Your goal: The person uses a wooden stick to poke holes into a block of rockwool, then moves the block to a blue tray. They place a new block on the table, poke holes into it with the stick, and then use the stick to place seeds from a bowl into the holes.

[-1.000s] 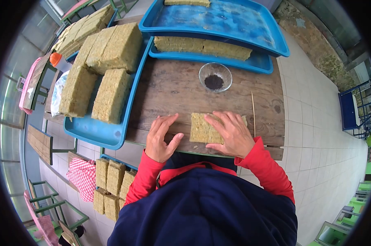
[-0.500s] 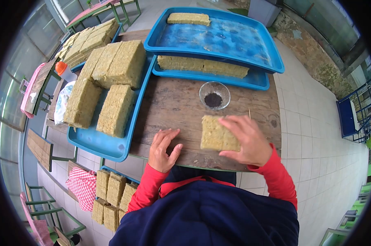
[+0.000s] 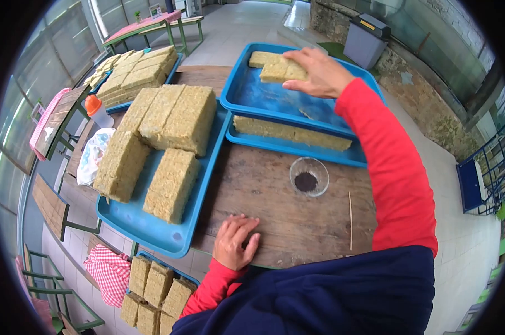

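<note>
My right hand (image 3: 322,72) grips a yellowish rockwool slab (image 3: 279,69) by its right end, over the upper blue tray (image 3: 243,105). Right behind that slab, another rockwool strip (image 3: 258,58) lies in the tray's far left corner. On the wooden table (image 3: 252,195), near its front edge, my left hand (image 3: 234,244) rests with its fingers slightly apart and nothing in it. A glass bowl (image 3: 324,180) with dark, seed-like grains (image 3: 305,181) stands in front of the trays. To its right lies a thin wooden stick (image 3: 350,220).
Beneath the upper tray, a lower blue tray (image 3: 297,149) holds more rockwool. Large rockwool blocks (image 3: 177,120) stand in a long blue tray (image 3: 174,245) at left. Beside it are an orange-capped bottle (image 3: 99,111) and a plastic bag (image 3: 94,153). More blocks (image 3: 157,282) sit lower left.
My right hand has carried the rockwool slab from the table's front up and away to the upper tray. The view has shifted; my left hand stays on the table.
</note>
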The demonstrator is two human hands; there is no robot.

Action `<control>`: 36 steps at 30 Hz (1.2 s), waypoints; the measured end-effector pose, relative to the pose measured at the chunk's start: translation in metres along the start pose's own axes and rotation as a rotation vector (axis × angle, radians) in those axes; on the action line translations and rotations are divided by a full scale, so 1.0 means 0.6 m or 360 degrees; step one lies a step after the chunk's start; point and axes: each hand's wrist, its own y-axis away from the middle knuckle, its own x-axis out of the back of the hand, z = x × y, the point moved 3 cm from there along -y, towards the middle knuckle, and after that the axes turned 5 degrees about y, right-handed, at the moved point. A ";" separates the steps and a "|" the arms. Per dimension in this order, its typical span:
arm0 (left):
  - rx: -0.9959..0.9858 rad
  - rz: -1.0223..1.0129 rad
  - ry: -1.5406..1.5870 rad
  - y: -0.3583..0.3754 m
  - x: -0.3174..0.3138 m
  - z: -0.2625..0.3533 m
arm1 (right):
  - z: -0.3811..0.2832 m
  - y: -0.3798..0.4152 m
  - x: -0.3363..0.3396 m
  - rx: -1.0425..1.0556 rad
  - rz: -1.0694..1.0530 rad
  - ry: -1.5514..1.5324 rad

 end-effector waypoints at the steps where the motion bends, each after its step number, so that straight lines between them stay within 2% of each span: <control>1: 0.0000 -0.0003 -0.0016 -0.001 0.001 0.001 | 0.000 -0.021 -0.024 0.0012 0.0016 0.0004; 7: 0.0029 -0.0011 -0.0010 0.001 -0.002 -0.006 | -0.004 -0.072 -0.148 -0.0046 -0.0472 0.0039; 11: 0.0049 -0.0034 -0.0015 -0.001 0.001 -0.003 | -0.006 -0.065 -0.122 0.0053 -0.0332 0.0073; 13: 0.0002 -0.0029 -0.0017 -0.004 0.002 -0.001 | -0.001 -0.052 -0.095 -0.0234 -0.0543 0.0147; 14: 0.0006 -0.0026 -0.0013 -0.004 0.003 -0.001 | -0.004 -0.044 -0.084 -0.0230 -0.0548 0.0150; 16: -0.0001 -0.0032 -0.0030 -0.004 0.002 0.000 | -0.004 -0.026 -0.076 -0.0434 -0.0758 0.0168; 20: 0.0016 -0.0037 -0.0036 -0.004 0.000 0.001 | 0.003 -0.015 -0.111 -0.0488 -0.0746 0.0044; 22: 0.0023 -0.0034 -0.0041 -0.004 0.001 0.001 | 0.005 -0.025 -0.119 -0.0499 -0.0571 0.0047; 31: 0.0041 -0.0024 -0.0038 -0.003 0.001 0.002 | 0.001 -0.062 -0.120 -0.0750 -0.0624 0.0141; 36: 0.0038 -0.0017 -0.0055 -0.001 -0.001 0.001 | -0.002 -0.065 -0.127 -0.0761 -0.0591 0.0067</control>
